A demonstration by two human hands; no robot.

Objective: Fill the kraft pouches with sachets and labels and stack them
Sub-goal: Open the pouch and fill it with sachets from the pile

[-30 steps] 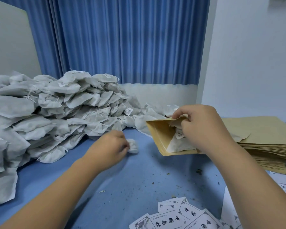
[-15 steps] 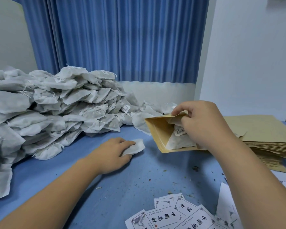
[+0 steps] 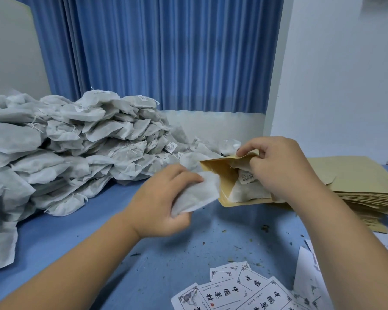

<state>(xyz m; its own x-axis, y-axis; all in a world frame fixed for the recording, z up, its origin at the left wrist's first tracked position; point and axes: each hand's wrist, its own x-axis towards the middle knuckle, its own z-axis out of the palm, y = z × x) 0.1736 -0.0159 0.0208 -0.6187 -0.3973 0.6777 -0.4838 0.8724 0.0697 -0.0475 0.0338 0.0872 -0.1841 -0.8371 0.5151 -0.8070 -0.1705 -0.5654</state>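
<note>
My left hand (image 3: 164, 198) holds a white sachet (image 3: 196, 196) at the pouch (image 3: 224, 175) mouth. My right hand (image 3: 278, 168) pinches the pouch's upper edge open.

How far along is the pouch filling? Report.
Done: the open pouch already holds a sachet. In hand: the right hand holds its mouth open while the left hand brings another sachet to it. Left: labels unused, big sachet pile, stack of pouches at right.
</note>
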